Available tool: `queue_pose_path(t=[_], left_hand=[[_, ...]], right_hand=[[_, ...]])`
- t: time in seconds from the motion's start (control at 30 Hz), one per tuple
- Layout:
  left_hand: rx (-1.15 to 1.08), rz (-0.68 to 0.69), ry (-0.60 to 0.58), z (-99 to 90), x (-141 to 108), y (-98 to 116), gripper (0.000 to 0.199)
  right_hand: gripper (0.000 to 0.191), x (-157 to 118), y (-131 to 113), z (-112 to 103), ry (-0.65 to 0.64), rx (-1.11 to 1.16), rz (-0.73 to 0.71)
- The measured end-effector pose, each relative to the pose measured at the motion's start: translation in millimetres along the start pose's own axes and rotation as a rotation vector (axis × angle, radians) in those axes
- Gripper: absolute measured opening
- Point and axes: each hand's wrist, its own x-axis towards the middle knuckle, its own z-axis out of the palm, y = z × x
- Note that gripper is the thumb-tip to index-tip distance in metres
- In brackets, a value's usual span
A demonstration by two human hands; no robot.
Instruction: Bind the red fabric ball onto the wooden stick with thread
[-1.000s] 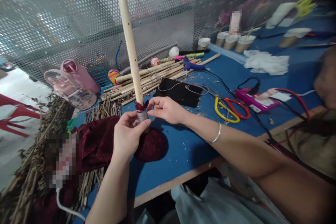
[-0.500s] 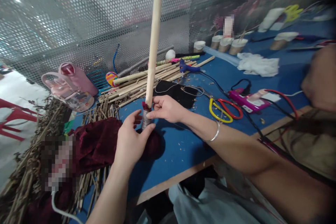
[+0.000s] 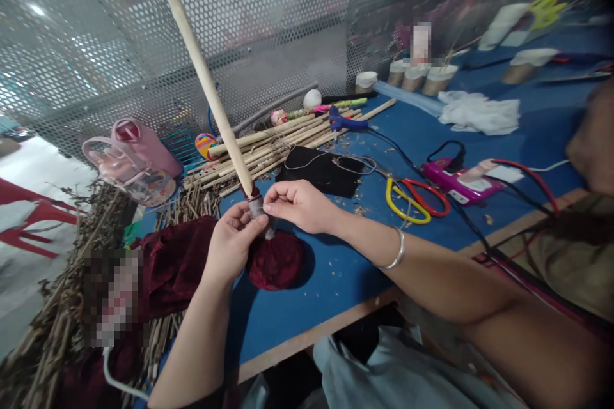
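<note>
A long pale wooden stick [image 3: 206,86] leans up to the left from a dark red cloth-covered ball [image 3: 277,262] on the blue table [image 3: 307,319]. Grey thread is wound round the neck where the cloth meets the stick. My left hand [image 3: 233,236] grips this wrapped neck from the left, thumb across it. On its right side my right hand [image 3: 302,206] is closed in a pinch beside the wrapping; what sits between its fingertips is too small to make out. A silver bangle is on my right wrist.
Behind lie wooden sticks [image 3: 297,134], a blue glue gun [image 3: 345,121] and black cloth [image 3: 321,172]. Scissors [image 3: 407,201] and a magenta power strip [image 3: 460,184] are at right, dark red fabric [image 3: 177,262] at left. Another person's arm [image 3: 595,140] shows far right.
The stick's top has tilted to the left, and the red ball now shows more fully. My left hand has closed round the neck, while my right hand stays pinched beside it.
</note>
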Motion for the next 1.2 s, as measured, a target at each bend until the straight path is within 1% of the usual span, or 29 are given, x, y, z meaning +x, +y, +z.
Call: queue_pose_path(t=[0.1,0.23,0.4,0.53,0.6,0.7,0.87,0.93,1.03,1.1,1.2], left_hand=[[-0.108,-0.027,-0.051,1.3,-3,-3,0.033],[-0.16,-0.021,-0.071,2.7,-8,-3,0.036],[-0.142,-0.051,-0.083,2.5,-11,-3,0.039],[-0.153,-0.05,-0.128,2.4,-12,-7,0.031],[-0.168,-0.033,-0.112,2.9,-12,-8,0.028],[-0.171,-0.002,-0.079,3.7,-12,-9,0.029],[-0.168,-0.006,-0.138,3.9,-12,-6,0.027],[-0.154,0.003,-0.133,3.9,-13,-5,0.026],[-0.158,0.035,-0.119,3.7,-13,-4,0.028],[-0.169,0.033,-0.135,3.3,-13,-5,0.032],[-0.13,0.034,-0.161,2.0,-13,-6,0.036]], right_hand=[[0.011,-2,-3,1,-0.02,0.035,0.013],[0.01,-2,-1,-4,-0.085,0.113,0.055],[0.009,-1,-1,-11,-0.096,0.19,0.056],[0.01,-2,-2,-10,-0.14,0.277,0.039],[0.01,-2,-2,-10,-0.154,0.302,0.041],[0.01,-2,0,-10,-0.145,0.314,0.049],[0.01,-2,-2,-9,-0.134,0.324,0.036],[0.011,-2,-2,-7,-0.138,0.346,0.037],[0.016,-1,1,-5,-0.157,0.406,0.05],[0.02,0,4,-5,-0.186,0.447,0.063],[0.024,2,10,-8,-0.195,0.42,0.073]])
